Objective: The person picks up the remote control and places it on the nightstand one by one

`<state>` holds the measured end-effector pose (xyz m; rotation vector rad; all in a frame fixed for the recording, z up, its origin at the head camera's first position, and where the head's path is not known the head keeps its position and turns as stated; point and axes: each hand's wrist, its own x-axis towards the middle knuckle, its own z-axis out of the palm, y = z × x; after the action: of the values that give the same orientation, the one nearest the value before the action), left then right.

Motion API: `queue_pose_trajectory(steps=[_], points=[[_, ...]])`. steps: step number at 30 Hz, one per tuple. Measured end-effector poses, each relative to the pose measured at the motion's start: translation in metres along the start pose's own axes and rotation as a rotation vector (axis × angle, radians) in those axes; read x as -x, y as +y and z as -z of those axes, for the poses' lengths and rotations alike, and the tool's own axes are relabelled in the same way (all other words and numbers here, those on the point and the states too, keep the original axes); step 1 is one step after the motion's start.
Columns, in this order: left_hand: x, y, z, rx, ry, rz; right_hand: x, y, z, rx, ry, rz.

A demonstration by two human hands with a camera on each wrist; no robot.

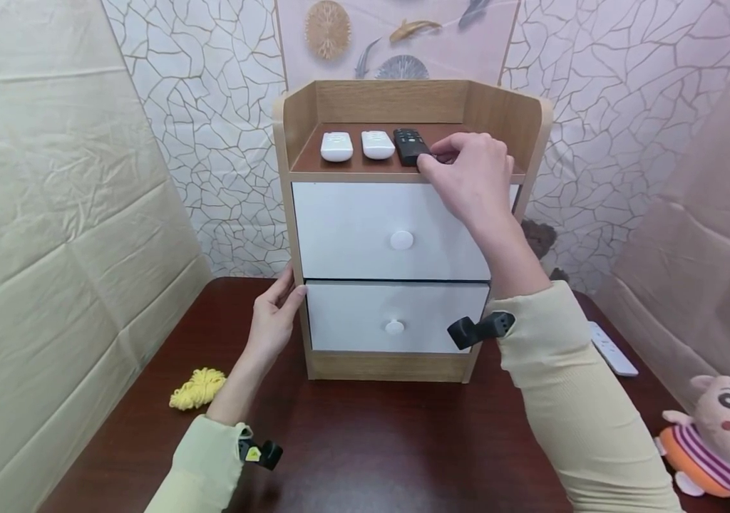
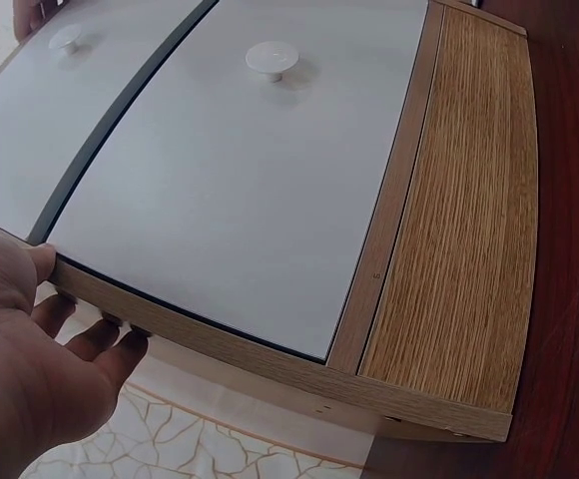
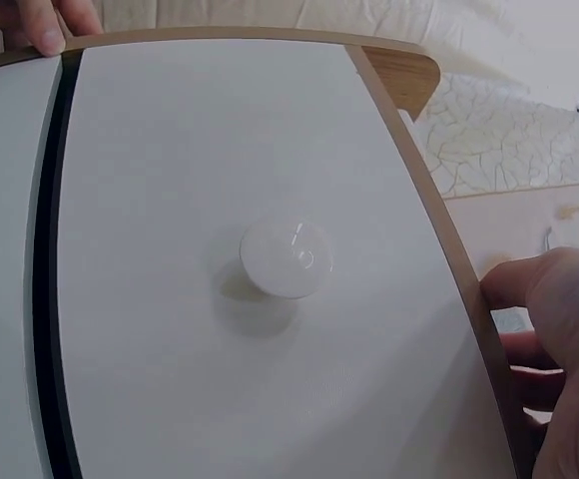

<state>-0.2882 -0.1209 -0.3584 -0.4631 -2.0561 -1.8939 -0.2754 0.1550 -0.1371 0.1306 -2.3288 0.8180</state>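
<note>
A small wood-trimmed cabinet (image 1: 397,367) with two white drawers stands on the table. My left hand (image 1: 273,317) rests against its left side, thumb at the front edge and fingers along the side panel. On the brown top shelf lie a white remote control (image 1: 336,147), a second white remote control (image 1: 378,145) and a black remote control (image 1: 410,144), side by side. My right hand (image 1: 477,174) reaches over the shelf's front edge and pinches the black remote near its right front corner. In the right wrist view the shelf edge hides the remotes.
Yellow yarn (image 1: 198,388) lies on the table at the left. To the right are a white remote-like object (image 1: 613,349) and a plush doll (image 1: 718,442). Something brown and fuzzy (image 1: 538,239) shows partly behind the cabinet. Both drawers, with round white knobs (image 3: 288,256), are closed.
</note>
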Motion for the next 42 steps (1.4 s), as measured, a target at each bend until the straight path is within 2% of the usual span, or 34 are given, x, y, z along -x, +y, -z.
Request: queue_pose_trajectory(steps=[6,11,16,22,30,36,42], points=[[0.000,0.000,0.000,0.006,0.000,0.008,0.009,0.013,0.012,-0.190,0.088,0.087],[0.000,0.001,0.000,-0.006,-0.002,0.012,0.027,0.031,0.037,-0.281,0.178,0.141],[0.000,0.002,0.000,-0.017,-0.002,0.015,0.045,0.061,0.067,-0.288,0.263,0.025],[0.000,0.000,0.000,0.001,0.001,0.019,0.062,0.120,0.085,-0.251,0.334,-0.118],[0.000,-0.001,0.002,0.007,-0.008,0.006,0.089,0.201,0.079,-0.244,0.373,-0.277],[0.001,-0.001,0.002,0.007,-0.001,0.021,0.113,0.253,0.060,-0.218,0.364,-0.363],[0.000,-0.001,0.000,0.011,-0.007,0.005,0.132,0.300,0.036,-0.185,0.389,-0.454]])
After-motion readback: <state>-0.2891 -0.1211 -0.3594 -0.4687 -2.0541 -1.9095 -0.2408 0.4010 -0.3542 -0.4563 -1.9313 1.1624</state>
